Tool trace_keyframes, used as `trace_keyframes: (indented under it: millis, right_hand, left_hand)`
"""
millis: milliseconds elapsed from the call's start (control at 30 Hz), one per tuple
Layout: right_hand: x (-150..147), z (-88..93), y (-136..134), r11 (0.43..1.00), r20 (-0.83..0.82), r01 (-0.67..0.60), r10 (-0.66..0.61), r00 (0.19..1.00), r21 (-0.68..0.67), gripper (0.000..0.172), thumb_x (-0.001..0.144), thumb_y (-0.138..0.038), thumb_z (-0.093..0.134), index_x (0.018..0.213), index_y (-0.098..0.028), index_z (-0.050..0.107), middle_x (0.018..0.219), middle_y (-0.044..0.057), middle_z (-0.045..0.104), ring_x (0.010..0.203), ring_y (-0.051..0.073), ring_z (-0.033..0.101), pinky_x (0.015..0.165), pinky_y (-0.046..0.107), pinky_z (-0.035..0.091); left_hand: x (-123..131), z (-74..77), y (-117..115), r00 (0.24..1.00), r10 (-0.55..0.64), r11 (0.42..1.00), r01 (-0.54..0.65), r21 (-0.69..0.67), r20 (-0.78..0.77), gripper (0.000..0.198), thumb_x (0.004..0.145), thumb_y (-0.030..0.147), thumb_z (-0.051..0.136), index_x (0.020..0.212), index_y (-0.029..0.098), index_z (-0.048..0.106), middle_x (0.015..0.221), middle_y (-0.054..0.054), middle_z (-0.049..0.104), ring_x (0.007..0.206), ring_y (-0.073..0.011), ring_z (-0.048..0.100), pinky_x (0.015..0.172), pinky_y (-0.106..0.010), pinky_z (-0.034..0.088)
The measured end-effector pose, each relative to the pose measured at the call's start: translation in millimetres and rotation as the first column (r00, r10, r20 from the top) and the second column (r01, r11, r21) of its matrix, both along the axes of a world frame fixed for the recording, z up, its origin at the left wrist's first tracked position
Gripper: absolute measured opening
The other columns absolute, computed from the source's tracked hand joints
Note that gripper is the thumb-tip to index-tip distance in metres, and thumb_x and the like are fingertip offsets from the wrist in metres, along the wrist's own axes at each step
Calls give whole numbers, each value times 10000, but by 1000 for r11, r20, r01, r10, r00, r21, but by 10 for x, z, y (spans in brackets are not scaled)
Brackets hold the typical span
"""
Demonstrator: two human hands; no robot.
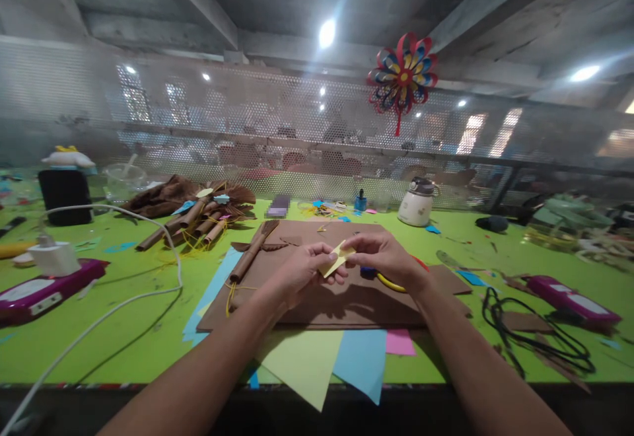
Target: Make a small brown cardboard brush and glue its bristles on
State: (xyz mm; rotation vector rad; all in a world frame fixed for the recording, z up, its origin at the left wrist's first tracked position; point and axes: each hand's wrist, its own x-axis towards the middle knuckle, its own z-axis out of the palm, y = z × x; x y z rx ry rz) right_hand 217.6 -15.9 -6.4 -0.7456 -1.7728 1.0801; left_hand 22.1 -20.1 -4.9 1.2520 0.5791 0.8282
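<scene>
paper piece (337, 259), yellow, is pinched at opposite ends by left hand (302, 276) and right hand (386, 257) above the brown sheet (317, 304) on the counter (143, 330). likely light, thin, easily creased; grip edges gently.

Two hands work above a green table: the left hand (302, 272) and the right hand (384, 257) pinch one small yellow paper piece (337, 259) between their fingertips. One large brown sheet (347, 300) lies beneath them. Three coloured paper sheets poke out at its near edge: one pale green sheet (302, 360), one blue sheet (361, 360), one pink sheet (400, 342). One rolled brown paper stick (250, 254) rests on the brown sheet. Two magenta devices (42, 289) (569, 298) sit at the table's left and right. One paper pinwheel (402, 72) hangs overhead. One white kettle-like pot (417, 203) stands at the back.
</scene>
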Motion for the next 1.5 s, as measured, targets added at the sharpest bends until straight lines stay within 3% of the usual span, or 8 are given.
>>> trace_keyframes:
  millis: [167,400,533,700,867,1033,1267,1500]
  right_hand:
    - [17,31,-20,1000,17,-18,18,1000,-15,234,673,-273,733,889,-187,705,748,29,676,661,119,602,623,263,489]
    - [18,2,-5,996,57,87,-89,994,37,169,702,-328,705,753,-167,708,637,17,638,591,108,560,561,241,450]
    - [5,25,-18,987,100,133,-141,985,86,201,720,-361,682,699,-161,671,654,10,612,611,110,529,583,248,426]
    - [-29,18,-7,989,84,146,-148,986,20,237,690,-384,696,666,-162,615,605,8,592,561,111,515,548,255,418]
    - [-58,10,-4,989,54,146,-146,988,3,242,680,-367,705,665,-159,582,582,-8,573,532,96,498,521,240,399]
    - [-92,21,-15,988,25,154,-154,988,5,228,673,-338,714,701,-160,574,598,-14,562,531,94,497,509,236,392]
    - [-102,-1,9,992,-26,128,-129,991,-14,346,667,-314,724,951,-179,579,668,-3,591,561,110,523,545,261,423]
    - [-98,-21,18,986,-8,162,-163,987,-36,276,660,-343,727,858,-179,624,673,1,591,546,100,504,530,259,423]
  left_hand:
    - [-18,-4,10,998,-67,998,67,3,-4,160,773,270,615,782,121,557,685,-76,625,587,-120,570,600,-258,399]
    - [-8,-8,-2,985,-165,985,167,49,-41,210,821,319,564,856,112,568,758,-115,651,653,-150,611,627,-270,435]
    - [18,-13,-30,986,-143,987,149,68,-86,201,832,315,541,884,128,594,806,-119,664,696,-167,626,677,-301,462]
    - [35,17,-65,982,-142,983,155,101,-121,365,858,461,457,885,139,628,781,-122,662,653,-183,621,646,-325,477]
    - [56,21,-73,971,-103,982,134,134,-218,320,816,443,551,910,139,584,828,-112,668,632,-160,626,621,-296,468]
    - [77,0,-82,977,-68,983,100,154,-200,234,830,346,558,896,122,546,800,-113,669,613,-148,632,628,-293,467]
    - [90,30,-119,987,-33,990,53,127,-155,162,836,284,550,829,126,516,770,-104,663,631,-148,642,629,-285,469]
    - [94,-17,-87,992,-67,990,80,118,-111,218,812,334,582,844,134,502,766,-89,656,637,-146,640,626,-283,476]
